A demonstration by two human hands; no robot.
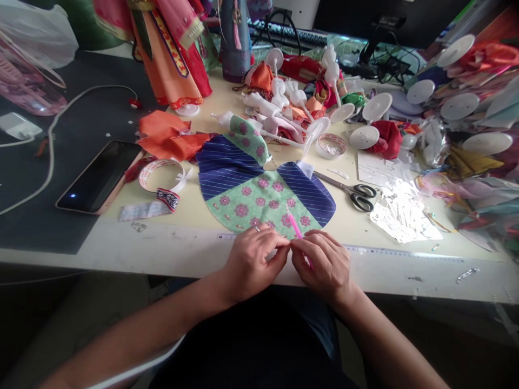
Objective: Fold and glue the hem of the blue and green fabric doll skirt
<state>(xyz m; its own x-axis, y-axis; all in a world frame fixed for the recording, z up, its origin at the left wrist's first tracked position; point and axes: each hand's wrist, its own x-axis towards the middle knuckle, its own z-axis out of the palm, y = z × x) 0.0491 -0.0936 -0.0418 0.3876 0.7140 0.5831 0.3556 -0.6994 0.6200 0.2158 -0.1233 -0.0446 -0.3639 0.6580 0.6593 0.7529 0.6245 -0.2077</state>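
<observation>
A round piece of fabric (261,202), green with pink flowers and navy with thin white stripes, lies spread on the table, its far green flap raised. At its near edge my left hand (255,262) is closed, thumb and index tip pinched together. What they pinch is too small to tell. My right hand (324,265) is closed round a slim pink pen-like tool (294,224) with a thin tip, which slants up over the green cloth. The fingertips of both hands meet. A ruler (405,254) lies along the table edge, partly behind my hands.
Black-handled scissors (357,194) lie right of the fabric. A phone (99,175), a tape roll (160,175) and orange cloth (168,135) are at the left. White doll bodies (279,97) and cloth scraps pile up behind. A shiny plastic bag (401,213) lies right.
</observation>
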